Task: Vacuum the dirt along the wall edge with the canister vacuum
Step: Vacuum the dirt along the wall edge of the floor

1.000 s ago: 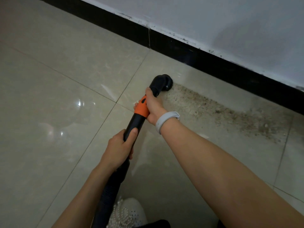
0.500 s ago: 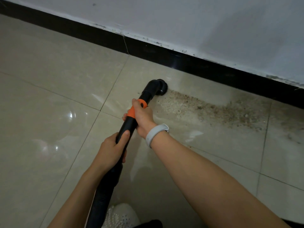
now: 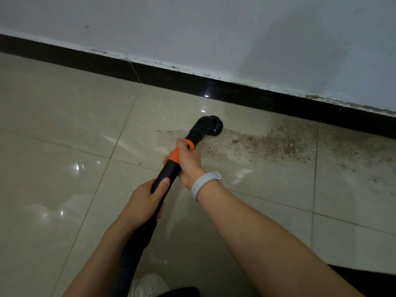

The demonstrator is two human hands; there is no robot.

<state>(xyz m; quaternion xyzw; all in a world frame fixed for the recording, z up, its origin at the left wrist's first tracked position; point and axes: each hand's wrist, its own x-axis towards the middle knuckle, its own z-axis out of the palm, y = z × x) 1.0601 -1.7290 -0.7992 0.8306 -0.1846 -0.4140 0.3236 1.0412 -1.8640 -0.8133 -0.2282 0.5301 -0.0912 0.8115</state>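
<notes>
A black vacuum wand [image 3: 167, 174] with an orange collar [image 3: 174, 155] runs up from the bottom of the view. Its angled brush nozzle [image 3: 209, 125] rests on the beige tile floor at the left end of a brown dirt patch [image 3: 263, 144]. The dirt spreads rightward beside the black baseboard [image 3: 235, 91]. My right hand [image 3: 188, 159], with a white wristband, grips the wand at the orange collar. My left hand [image 3: 145, 202] grips the black tube lower down, thumb on top. The canister is out of view.
A white wall [image 3: 214, 35] rises above the baseboard. Glossy beige tiles [image 3: 64, 125] stretch to the left. A white perforated shoe [image 3: 147, 286] shows at the bottom edge beside the hose. Faint dusty smears lie on the tile at far right [image 3: 360, 159].
The view has swung so the wall runs flatter across the frame. The nozzle stays at the left end of the dirt patch. Both hands keep their grip on the wand.
</notes>
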